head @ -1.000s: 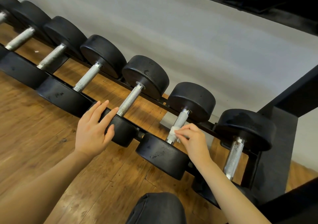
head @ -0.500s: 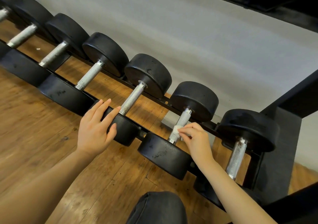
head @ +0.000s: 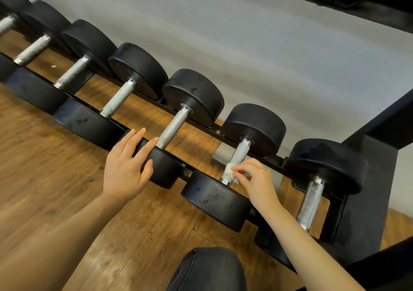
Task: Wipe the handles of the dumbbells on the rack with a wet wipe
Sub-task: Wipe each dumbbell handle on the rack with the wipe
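Several black dumbbells with knurled silver handles lie side by side on a low black rack [head: 243,151]. My right hand [head: 257,180] pinches a small white wet wipe [head: 230,171] against the near end of the second handle from the right [head: 240,153]. My left hand [head: 126,167] rests with straight fingers on the near head [head: 165,170] of the dumbbell just to the left, beside its handle [head: 173,126]. The rightmost handle [head: 311,201] shows rust-coloured specks near its top.
The rack's thick black upright [head: 368,197] stands at the right. A grey wall [head: 245,45] runs behind the dumbbells and a wooden floor [head: 55,190] lies under and before the rack. My dark-clad knee [head: 207,270] is at the bottom centre.
My right hand with the wipe has slid slightly down the handle toward the near head. My left hand has stayed on the neighbouring dumbbell head. The view shifted a little.
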